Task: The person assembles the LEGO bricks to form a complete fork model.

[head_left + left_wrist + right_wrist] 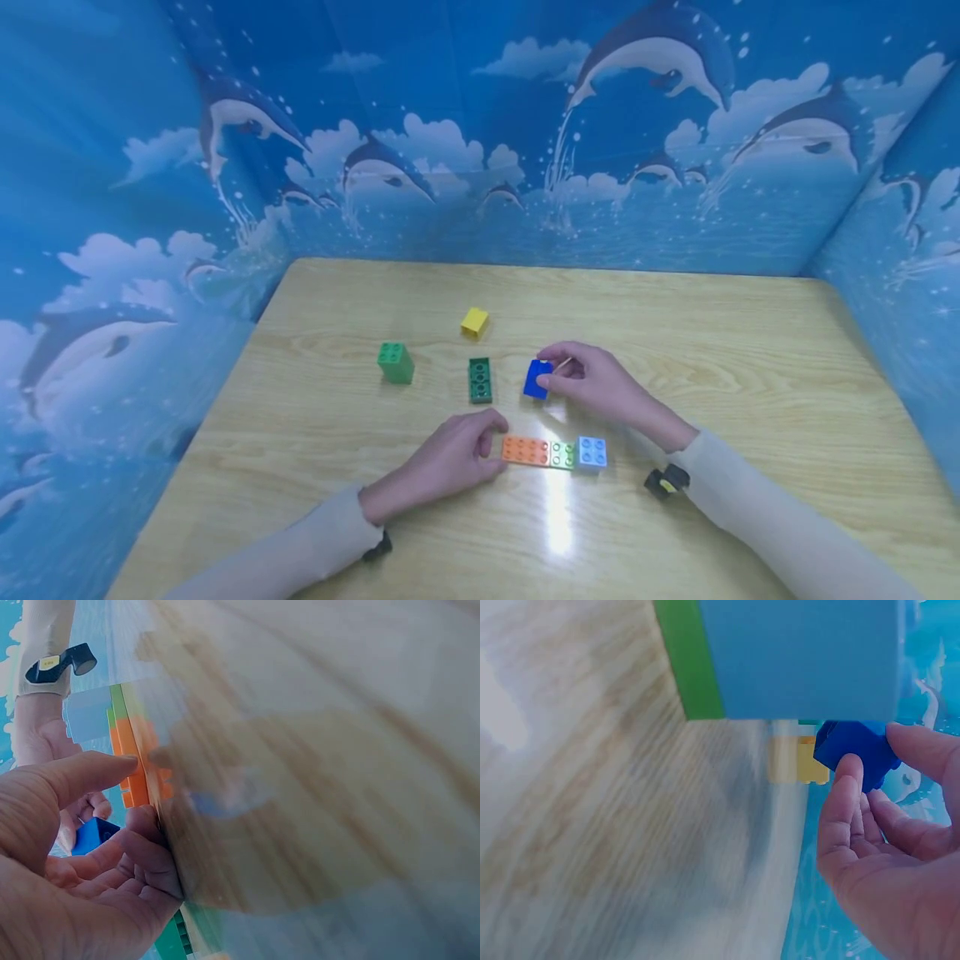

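Observation:
My right hand [600, 383] pinches a blue toy building brick [536, 379] between thumb and fingers. In the right wrist view this blue brick [855, 750] is tilted above the table. My left hand [453, 454] rests low at the left end of an orange studded brick [525, 450], thumb and forefinger apart on either side of it. From the left wrist, the thumb overlaps the orange brick [131, 761]. Beside the orange brick lies a light green brick [562, 454], its right part under a taller light blue brick [592, 452].
A dark green brick [480, 381] lies with its hollow underside up, left of the blue one. Farther left stands a tall green brick [396, 363]. A yellow brick [474, 322] lies toward the back of the wooden table [675, 317]. Dolphin-printed curtains [450, 167] surround the table.

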